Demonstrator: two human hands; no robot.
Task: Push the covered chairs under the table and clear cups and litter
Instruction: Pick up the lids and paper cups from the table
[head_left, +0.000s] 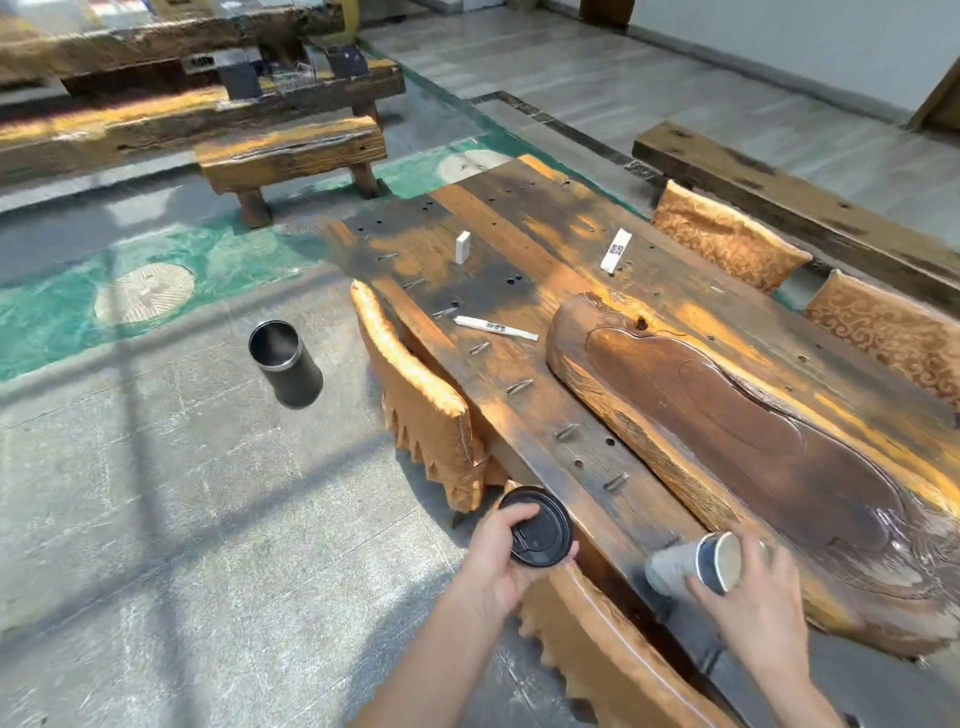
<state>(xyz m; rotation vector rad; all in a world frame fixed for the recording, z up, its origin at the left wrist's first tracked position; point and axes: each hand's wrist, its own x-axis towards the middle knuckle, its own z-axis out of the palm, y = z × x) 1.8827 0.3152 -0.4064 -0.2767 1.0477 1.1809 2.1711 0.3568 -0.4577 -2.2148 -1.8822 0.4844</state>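
Left grip (496, 558) clasps a black lid (545, 530); right grip (753, 592) pinches a tipped grey paper cup (675, 566), blue-banded

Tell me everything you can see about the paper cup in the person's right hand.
The paper cup looks pale grey with a dark blue band near its rim and a whitish inside. It lies on its side, base pointing left, over the near edge of the wooden table. The right hand grips its rim end; whether it touches the table is unclear.
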